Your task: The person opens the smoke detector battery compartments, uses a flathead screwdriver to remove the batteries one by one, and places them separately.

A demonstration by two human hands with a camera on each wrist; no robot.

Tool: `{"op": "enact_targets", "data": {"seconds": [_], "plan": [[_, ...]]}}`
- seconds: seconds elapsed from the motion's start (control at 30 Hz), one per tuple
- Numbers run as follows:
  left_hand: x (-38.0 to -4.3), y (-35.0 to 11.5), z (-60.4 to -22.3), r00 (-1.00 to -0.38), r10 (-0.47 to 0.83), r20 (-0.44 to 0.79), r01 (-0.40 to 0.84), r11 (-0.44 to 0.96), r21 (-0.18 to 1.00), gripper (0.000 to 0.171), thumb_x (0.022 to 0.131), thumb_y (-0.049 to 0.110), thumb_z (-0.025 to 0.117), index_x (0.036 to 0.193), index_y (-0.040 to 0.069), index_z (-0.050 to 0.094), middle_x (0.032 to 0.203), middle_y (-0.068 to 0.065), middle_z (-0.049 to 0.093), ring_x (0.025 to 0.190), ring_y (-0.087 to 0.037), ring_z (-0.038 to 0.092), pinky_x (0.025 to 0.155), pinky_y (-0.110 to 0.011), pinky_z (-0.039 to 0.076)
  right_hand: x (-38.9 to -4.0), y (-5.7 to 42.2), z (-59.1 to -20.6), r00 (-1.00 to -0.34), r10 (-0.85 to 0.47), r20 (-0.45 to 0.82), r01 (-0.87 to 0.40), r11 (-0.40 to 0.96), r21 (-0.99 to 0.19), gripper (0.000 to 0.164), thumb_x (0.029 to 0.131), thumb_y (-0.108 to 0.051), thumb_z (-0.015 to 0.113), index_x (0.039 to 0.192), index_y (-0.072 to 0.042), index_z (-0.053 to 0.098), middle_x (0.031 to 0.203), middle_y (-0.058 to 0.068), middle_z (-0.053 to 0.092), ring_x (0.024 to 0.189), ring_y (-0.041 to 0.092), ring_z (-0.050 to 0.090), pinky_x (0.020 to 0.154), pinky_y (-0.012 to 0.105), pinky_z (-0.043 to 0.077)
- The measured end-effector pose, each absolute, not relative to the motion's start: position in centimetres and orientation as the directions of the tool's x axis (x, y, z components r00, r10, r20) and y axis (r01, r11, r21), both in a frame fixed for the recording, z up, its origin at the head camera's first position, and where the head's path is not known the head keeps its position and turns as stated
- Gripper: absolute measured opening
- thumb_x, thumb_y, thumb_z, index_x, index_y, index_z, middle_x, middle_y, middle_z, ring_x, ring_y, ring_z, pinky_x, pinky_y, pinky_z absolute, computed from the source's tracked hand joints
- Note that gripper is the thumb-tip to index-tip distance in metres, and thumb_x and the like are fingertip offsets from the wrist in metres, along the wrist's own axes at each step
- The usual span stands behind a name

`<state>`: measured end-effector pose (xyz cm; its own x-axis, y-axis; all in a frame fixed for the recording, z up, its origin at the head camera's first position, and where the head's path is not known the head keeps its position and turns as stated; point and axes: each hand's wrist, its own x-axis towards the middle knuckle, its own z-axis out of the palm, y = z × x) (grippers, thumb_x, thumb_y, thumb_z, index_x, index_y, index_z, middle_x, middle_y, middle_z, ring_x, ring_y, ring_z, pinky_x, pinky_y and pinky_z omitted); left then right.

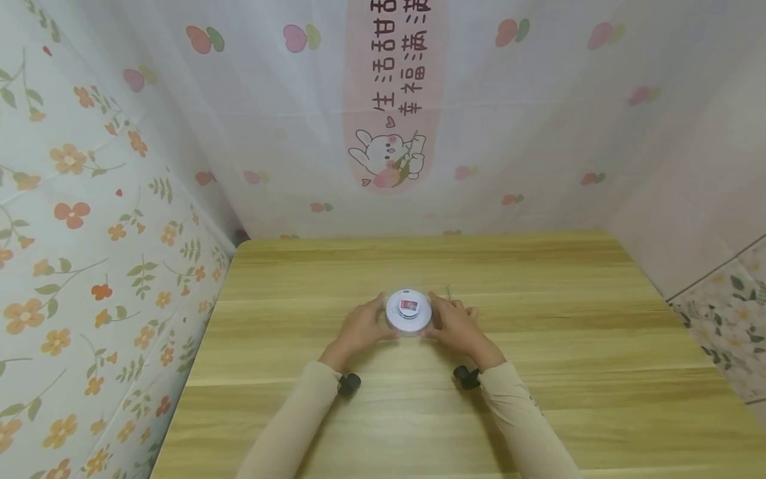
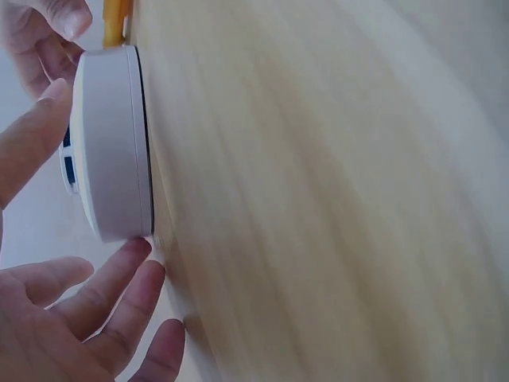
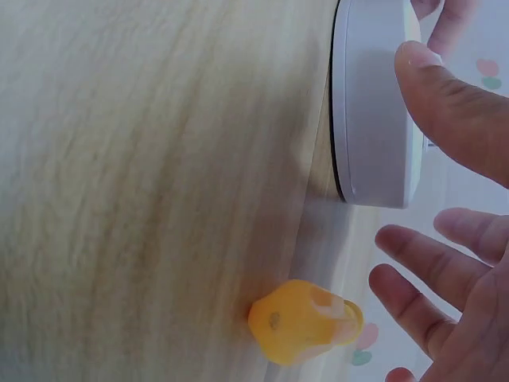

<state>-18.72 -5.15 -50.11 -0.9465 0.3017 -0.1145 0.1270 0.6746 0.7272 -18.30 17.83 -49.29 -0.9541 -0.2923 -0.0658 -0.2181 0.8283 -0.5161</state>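
A white round smoke detector (image 1: 409, 323) with a red-and-white label on its raised centre sits close over the wooden table (image 1: 299, 399), between both hands. From the left, my left hand (image 1: 359, 326) holds its rim; in the left wrist view a fingertip meets the lower edge and the thumb lies by the top face. My right hand (image 1: 457, 326) holds the opposite side, its thumb (image 3: 453, 115) against the side wall and its other fingers spread around the edge. Just beyond the right hand lies a screwdriver with an orange handle (image 3: 298, 322), mostly hidden by that hand in the head view.
A flower-print curtain (image 1: 72, 219) hangs along the table's left side. Behind the back edge is a pale curtain (image 1: 287, 120) with a rabbit picture and lettering. Floral tiles (image 1: 736, 319) show at the right. Each wrist carries a small black camera (image 1: 349, 384).
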Motion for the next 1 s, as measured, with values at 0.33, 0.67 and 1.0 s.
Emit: {"op": "enact_targets", "data": {"seconds": [0.33, 0.67, 1.0], "plan": [[-19.01, -4.51, -50.25, -0.950, 0.292, -0.106, 0.125, 0.671, 0.731, 0.093, 0.073, 0.032, 0.083, 0.148, 0.003, 0.035, 0.142, -0.015, 0.052, 0.135, -0.036, 0.043, 0.113, -0.055, 0.031, -18.49, 17.70, -49.68, -0.956, -0.283, -0.075, -0.201, 0.821, -0.535, 0.078, 0.080, -0.029, 0.077, 0.144, -0.004, 0.041, 0.141, 0.015, 0.053, 0.121, 0.040, 0.047, 0.086, 0.050, 0.020], [-19.48, -4.27, -50.08, -0.951, 0.285, -0.122, 0.121, 0.702, 0.702, 0.087, 0.070, 0.032, 0.085, 0.144, 0.007, 0.045, 0.130, -0.019, 0.056, 0.121, -0.036, 0.053, 0.103, -0.054, 0.041, -18.77, 17.45, -49.64, -0.955, -0.287, -0.078, -0.200, 0.816, -0.543, 0.072, 0.082, -0.026, 0.076, 0.142, -0.002, 0.044, 0.140, 0.017, 0.054, 0.120, 0.037, 0.047, 0.085, 0.049, 0.021], [-19.68, -4.48, -50.14, -0.939, 0.327, -0.108, 0.167, 0.705, 0.690, 0.082, 0.073, 0.036, 0.083, 0.140, 0.004, 0.048, 0.131, -0.017, 0.057, 0.123, -0.035, 0.051, 0.106, -0.051, 0.039, -18.90, 17.71, -49.73, -0.947, -0.310, -0.081, -0.211, 0.793, -0.571, 0.067, 0.082, -0.024, 0.075, 0.139, -0.002, 0.049, 0.139, 0.015, 0.055, 0.124, 0.035, 0.046, 0.087, 0.048, 0.023]]}}
